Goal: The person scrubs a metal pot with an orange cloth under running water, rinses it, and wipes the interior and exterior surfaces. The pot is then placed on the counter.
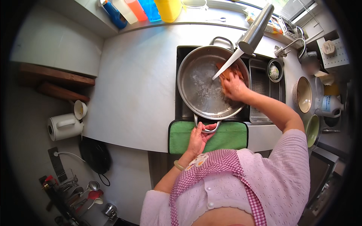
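Observation:
A wide stainless steel pot rests over the black sink, tilted slightly, with water pooled in it. From the metal faucet a stream of water falls into the pot. My right hand presses an orange-brown cloth against the pot's inner right side; the fingers are partly blurred. My left hand grips the near loop handle of the pot, above a green towel mat. The opposite handle points toward the window.
Right of the pot, a perforated drain basket sits in the sink, and a small steel cup holds something white. Bowls line the right counter. Several bottles stand on the back ledge. A white kettle is at far left.

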Motion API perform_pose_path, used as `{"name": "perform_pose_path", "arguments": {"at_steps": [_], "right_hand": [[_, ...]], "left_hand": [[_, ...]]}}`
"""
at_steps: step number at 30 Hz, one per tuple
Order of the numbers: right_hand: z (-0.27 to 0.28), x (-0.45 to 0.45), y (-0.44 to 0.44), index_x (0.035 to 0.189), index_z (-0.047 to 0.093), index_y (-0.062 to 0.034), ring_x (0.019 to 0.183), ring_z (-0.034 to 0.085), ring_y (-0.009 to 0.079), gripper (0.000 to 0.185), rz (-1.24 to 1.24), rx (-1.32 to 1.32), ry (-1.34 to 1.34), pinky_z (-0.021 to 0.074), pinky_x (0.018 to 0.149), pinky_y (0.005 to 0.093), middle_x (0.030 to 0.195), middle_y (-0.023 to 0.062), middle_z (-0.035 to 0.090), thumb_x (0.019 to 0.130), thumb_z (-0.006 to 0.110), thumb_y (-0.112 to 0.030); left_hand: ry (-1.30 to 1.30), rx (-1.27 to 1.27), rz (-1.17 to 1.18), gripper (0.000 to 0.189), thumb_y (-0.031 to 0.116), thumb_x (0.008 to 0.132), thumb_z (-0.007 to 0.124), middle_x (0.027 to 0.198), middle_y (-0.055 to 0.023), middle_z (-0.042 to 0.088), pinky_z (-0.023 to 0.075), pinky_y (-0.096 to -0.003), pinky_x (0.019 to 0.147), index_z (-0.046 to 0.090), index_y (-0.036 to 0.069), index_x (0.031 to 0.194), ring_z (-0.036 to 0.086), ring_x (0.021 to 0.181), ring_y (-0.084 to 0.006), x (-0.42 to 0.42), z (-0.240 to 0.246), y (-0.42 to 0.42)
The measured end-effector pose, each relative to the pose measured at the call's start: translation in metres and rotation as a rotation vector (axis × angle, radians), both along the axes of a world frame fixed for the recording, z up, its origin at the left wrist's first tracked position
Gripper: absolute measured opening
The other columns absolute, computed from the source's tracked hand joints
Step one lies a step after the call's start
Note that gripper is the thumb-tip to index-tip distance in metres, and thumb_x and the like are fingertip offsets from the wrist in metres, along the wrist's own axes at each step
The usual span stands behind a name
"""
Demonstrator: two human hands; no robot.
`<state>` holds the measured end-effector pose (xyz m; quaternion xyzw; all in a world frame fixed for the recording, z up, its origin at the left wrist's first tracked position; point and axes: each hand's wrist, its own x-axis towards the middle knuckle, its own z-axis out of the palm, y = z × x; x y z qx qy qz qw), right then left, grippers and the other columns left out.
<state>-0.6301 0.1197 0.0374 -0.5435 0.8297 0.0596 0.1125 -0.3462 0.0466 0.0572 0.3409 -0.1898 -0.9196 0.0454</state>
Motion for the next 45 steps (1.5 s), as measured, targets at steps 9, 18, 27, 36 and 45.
{"name": "perform_pose_path", "arguments": {"at_steps": [9,18,27,36,45], "right_hand": [[-0.022,0.046,-0.043,0.101,0.064,-0.0101,0.083,0.066,0.0315,0.026,-0.168,-0.175,-1.104,0.0535,0.075,0.0422,0.091,0.0192,0.063,0.076,0.062,-0.016],[-0.034,0.038,-0.074,0.144,0.042,-0.0228,0.136,0.032,0.046,0.066,-0.061,-0.479,-0.025,0.0327,0.109,0.052,0.148,0.0264,0.034,0.084,0.067,-0.033],[-0.076,-0.046,-0.089,0.112,0.061,-0.0092,0.092,0.063,0.0245,0.026,-0.738,-0.856,-0.699,0.0535,0.078,0.0383,0.102,0.0106,0.06,0.087,0.059,-0.003],[-0.053,-0.067,-0.101,0.112,0.064,-0.0004,0.094,0.064,0.0163,0.03,-0.91,-1.398,-0.413,0.0516,0.085,0.0282,0.1,0.0075,0.065,0.085,0.073,-0.01],[0.019,0.077,-0.157,0.084,0.06,-0.0096,0.079,0.058,0.0332,0.007,0.058,-0.907,-0.535,0.049,0.065,0.0444,0.086,0.0105,0.053,0.08,0.066,-0.012]], "left_hand": [[0.012,-0.012,-0.02,0.033,0.035,0.105,0.04,0.11,-0.0223,0.066,0.0479,-0.0472,0.1,0.048,0.009,0.087,0.06,0.115,-0.0323,0.003,-0.003,-0.002],[-0.002,-0.005,-0.013,0.033,0.035,0.105,0.039,0.107,-0.0222,0.066,0.0487,-0.047,0.099,0.047,0.009,0.087,0.059,0.116,-0.0333,0.0,0.001,-0.001],[-0.013,-0.02,-0.029,0.036,0.037,0.105,0.038,0.106,-0.0214,0.067,0.0498,-0.0456,0.098,0.046,0.008,0.086,0.061,0.114,-0.0311,-0.001,0.001,0.0],[-0.022,-0.052,-0.066,0.036,0.037,0.105,0.039,0.095,-0.0142,0.065,0.052,-0.0441,0.096,0.049,0.007,0.089,0.06,0.116,-0.0317,-0.003,0.0,0.001],[-0.075,-0.047,-0.03,0.033,0.037,0.104,0.041,0.091,-0.012,0.065,0.0524,-0.0435,0.095,0.049,0.008,0.09,0.061,0.114,-0.0317,0.0,-0.006,-0.001]]}}
